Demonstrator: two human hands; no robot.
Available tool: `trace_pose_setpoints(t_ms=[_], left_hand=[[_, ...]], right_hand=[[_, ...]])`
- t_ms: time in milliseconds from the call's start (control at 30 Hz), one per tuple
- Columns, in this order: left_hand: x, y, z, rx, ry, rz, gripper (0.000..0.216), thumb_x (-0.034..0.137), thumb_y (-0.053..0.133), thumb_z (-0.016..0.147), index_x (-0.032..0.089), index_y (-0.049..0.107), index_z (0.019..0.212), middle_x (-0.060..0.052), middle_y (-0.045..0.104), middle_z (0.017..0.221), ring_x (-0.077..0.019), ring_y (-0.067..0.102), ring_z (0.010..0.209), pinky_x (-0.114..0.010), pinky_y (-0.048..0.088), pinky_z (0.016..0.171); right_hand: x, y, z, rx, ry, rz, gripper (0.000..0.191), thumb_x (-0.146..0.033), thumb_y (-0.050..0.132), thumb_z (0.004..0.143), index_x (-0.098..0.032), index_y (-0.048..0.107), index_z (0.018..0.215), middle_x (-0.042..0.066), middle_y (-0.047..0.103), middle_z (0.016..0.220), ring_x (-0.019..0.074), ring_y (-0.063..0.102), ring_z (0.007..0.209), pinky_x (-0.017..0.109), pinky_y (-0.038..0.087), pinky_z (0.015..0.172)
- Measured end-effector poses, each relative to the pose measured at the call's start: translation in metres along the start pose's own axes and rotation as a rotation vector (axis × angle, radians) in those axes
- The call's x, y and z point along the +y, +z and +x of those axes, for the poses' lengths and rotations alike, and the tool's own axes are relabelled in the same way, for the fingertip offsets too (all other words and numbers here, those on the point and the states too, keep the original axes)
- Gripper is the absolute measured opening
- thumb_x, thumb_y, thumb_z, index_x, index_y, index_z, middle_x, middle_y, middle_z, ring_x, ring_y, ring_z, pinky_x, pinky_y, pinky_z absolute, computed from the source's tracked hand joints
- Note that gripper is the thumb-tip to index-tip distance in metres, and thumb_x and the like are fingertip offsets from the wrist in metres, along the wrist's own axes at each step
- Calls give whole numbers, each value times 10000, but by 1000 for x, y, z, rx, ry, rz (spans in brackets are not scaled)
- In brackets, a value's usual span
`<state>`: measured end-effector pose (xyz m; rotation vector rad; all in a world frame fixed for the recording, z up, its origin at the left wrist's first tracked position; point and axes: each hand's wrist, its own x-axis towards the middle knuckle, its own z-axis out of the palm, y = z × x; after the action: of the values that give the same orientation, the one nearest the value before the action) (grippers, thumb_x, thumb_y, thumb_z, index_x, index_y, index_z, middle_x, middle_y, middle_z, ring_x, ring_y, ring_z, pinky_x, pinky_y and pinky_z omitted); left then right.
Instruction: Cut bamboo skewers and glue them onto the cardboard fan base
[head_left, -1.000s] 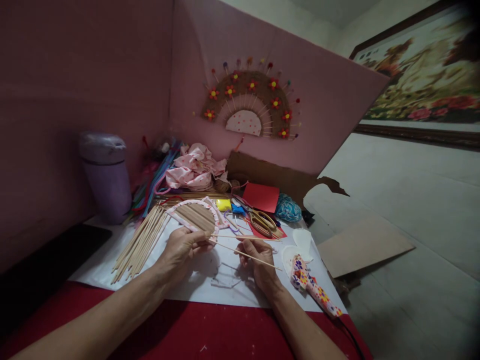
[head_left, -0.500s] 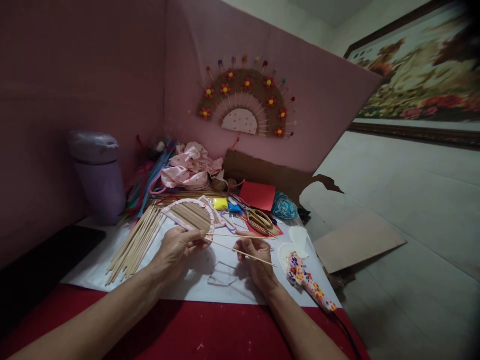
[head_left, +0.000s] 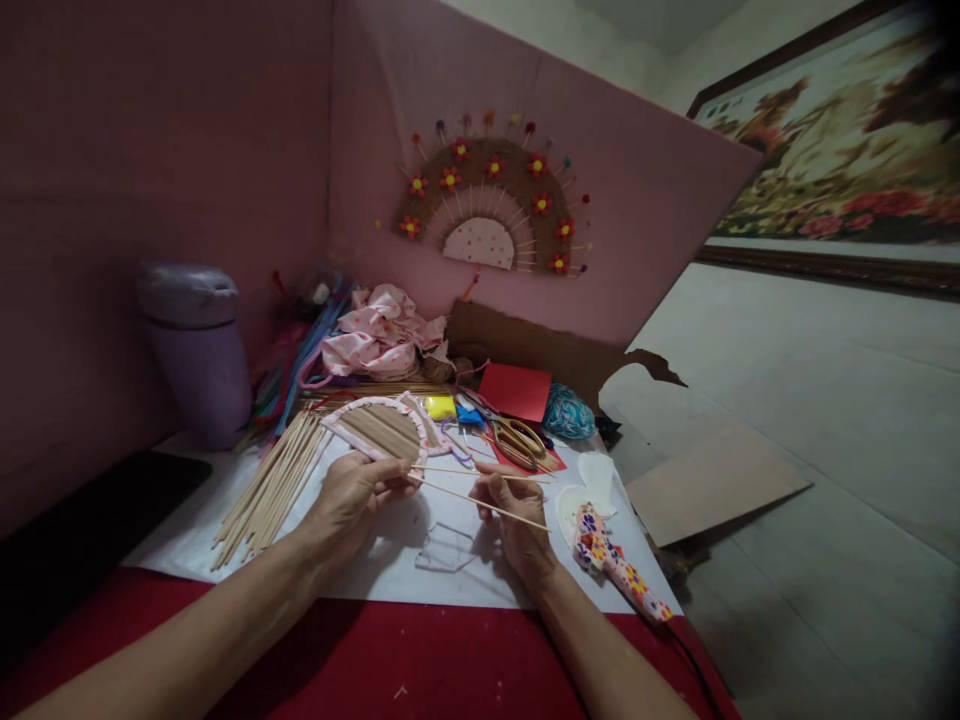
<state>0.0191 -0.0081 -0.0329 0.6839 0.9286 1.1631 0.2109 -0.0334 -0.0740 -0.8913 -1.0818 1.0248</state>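
Note:
My left hand [head_left: 367, 492] is closed, pinching the lower edge of a half-round corrugated cardboard piece [head_left: 384, 428] trimmed with pink-white fabric. Two thin bamboo sticks [head_left: 457, 493] spread rightward from its fingertips in a narrow V; how they join the cardboard is hidden by the fingers. Farther along, my right hand [head_left: 510, 510] has its fingers curled around the sticks. Below and between the hands, a few thin pale strips [head_left: 446, 550] lie on the white sheet. A flower-patterned glue gun [head_left: 619, 570] rests to the right of my right hand.
Loose bamboo sticks [head_left: 274, 490] lie at left near a purple tumbler [head_left: 196, 360]. Behind are crumpled pink fabric [head_left: 382, 330], gold-handled scissors [head_left: 519, 440], red paper [head_left: 516, 390] and blue yarn [head_left: 570, 412]. A decorated half-circle [head_left: 495, 190] hangs on the pink board.
The free ends of the sticks have shifted very slightly left and up, with my right hand's fingers moving a little. Everything else stays in place.

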Motion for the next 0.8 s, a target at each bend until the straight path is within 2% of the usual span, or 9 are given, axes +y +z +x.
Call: trace_pose_setpoints(t_ms=[300,433,567,800], left_hand=[[3,1,-2,-1,15,-2,72,90,683,589,96,613,603,-58,643,588,-117,598,540,-200,502,535],[4,1,-2,14,11,-27,55,65,661,604,90,614,590,-58,643,599,-110,595,546,-201,511,546],[6,3,-3,26,3,-38,60,59,658,612,87,614,583,-57,639,601,-109,593,553,-200,514,547],[4,2,-1,6,23,-32,69,75,683,583,89,616,590,-58,643,587,-118,596,547,-208,507,541]], right_hand=[[-1,0,0,1,16,-1,308,-403,692,722,-143,705,884,14,616,595,82,451,444,209,317,410],[-4,3,-1,9,73,-61,281,-298,722,689,-152,689,927,3,628,602,68,446,442,188,329,409],[-4,6,-1,21,130,-90,291,-276,715,663,-151,687,925,0,634,571,65,434,419,174,318,381],[-4,9,-3,-55,134,-117,262,-292,704,666,-163,704,894,-10,626,551,59,418,404,174,316,378]])
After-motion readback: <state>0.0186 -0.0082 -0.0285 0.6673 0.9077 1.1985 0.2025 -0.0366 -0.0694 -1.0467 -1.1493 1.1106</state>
